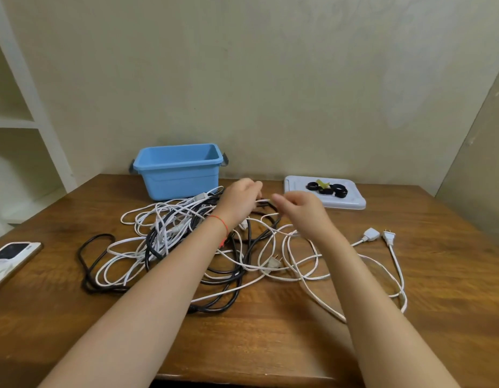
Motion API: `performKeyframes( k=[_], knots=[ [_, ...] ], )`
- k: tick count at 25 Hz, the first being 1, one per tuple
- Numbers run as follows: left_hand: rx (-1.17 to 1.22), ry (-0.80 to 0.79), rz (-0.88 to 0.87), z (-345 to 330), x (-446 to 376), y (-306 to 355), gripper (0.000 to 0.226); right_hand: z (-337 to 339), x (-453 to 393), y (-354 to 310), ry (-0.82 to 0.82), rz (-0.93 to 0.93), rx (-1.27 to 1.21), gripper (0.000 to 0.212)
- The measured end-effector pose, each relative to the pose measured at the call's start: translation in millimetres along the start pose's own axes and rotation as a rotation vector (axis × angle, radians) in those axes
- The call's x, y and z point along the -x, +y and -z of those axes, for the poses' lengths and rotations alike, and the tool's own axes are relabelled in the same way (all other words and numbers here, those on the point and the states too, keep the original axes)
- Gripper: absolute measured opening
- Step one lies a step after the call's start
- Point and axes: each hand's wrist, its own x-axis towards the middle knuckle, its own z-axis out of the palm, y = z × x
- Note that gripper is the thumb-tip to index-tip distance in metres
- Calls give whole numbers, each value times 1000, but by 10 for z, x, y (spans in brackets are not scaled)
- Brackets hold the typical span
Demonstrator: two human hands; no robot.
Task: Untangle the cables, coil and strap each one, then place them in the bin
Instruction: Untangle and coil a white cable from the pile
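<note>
**Freeing one white strand from the heap**

At the far left edge of the wooden table (pixel 270 331) lies a phone (pixel 10 257), clear of the work. Next comes the tangle of cables (pixel 186 242), black and white loops heaped together mid-table, with the empty blue bin (pixel 178 170) just behind it. The left hand (pixel 239 201) reaches over the heap, fingers curled and apparently pinching a white cable (pixel 263 201); the right hand (pixel 297 210) meets it, fingers bent toward the same strand, though whether they actually grip it cannot be told. The step likely goes best if the person follows that single strand toward its free plug (pixel 388 238), lifting loops over rather than pulling tight. The straps (pixel 326 189) wait on the white lid (pixel 351 204) at right.
</note>
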Motion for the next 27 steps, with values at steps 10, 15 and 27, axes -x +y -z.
performKeyframes(
  k=[10,15,27],
  knots=[
    [-432,-121,-199,-282,4,-19,19,-117,-13,46,107,13,-65,28],
    [-442,-133,-180,-372,23,-91,23,-15,-152,362,167,-91,237,60],
    [-684,9,-197,-517,-94,-315,24,-494,-102,311,-37,-60,-118,47]
  ],
)
